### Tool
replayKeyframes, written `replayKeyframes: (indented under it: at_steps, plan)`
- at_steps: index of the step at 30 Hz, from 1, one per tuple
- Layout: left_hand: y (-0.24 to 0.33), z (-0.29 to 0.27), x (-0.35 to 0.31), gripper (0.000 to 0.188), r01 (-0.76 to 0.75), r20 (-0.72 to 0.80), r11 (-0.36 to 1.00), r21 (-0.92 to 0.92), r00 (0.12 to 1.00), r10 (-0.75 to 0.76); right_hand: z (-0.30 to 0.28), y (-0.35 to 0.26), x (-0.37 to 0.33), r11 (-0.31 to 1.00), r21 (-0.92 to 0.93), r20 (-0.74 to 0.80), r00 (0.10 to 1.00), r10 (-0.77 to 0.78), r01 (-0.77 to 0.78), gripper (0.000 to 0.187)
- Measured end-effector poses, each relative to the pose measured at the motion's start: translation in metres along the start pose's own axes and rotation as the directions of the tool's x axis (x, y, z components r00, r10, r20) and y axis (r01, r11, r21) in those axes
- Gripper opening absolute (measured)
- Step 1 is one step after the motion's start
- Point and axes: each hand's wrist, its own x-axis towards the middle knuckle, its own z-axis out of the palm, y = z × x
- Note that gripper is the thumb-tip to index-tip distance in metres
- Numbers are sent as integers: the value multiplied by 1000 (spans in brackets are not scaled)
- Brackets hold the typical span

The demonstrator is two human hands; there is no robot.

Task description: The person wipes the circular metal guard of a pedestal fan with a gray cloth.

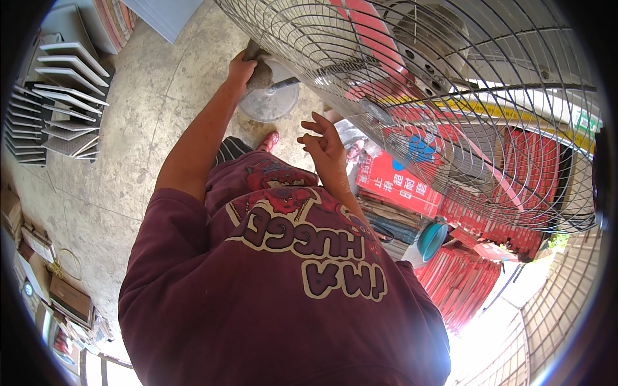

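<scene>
The left hand [242, 69] is closed around a grey rod [253, 49]; whether the rod is joined to the fan [381, 113] cannot be told. The right hand [327, 152] is unloaded, with its fingers loosely curled, near the fan. The fan is positioned at front right. A round base [273, 108] is set on the floor [154, 90] near the left hand. Red boxes [460, 283] are stacked at right.
</scene>
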Motion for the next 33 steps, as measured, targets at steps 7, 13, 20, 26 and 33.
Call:
replayKeyframes:
  at_steps: [7, 13, 20, 26, 33]
  plan:
    - [-14, 27, -24, 42, -42, 93, 999, -5, 995, 43, -1, -3, 4, 1000, -28, 36, 999, 4, -3, 47]
    - [35, 43, -87, 40, 52, 172, 997, -55, 984, -42, 3, -3, 7, 1000, -22, 36, 999, 13, -12, 48]
    - [68, 29, -126, 44, 135, 360, 977, -163, 931, -68, 9, -1, 16, 994, -106, -89, 995, -46, 36, 43]
    - [84, 19, -154, 47, 255, 520, 926, -279, 850, -78, 16, -7, 21, 999, 46, -116, 993, 5, 1, 46]
    - [85, 19, -163, 43, 287, 557, 891, -352, 829, -47, 25, -16, 18, 997, -31, -112, 990, -80, 77, 48]
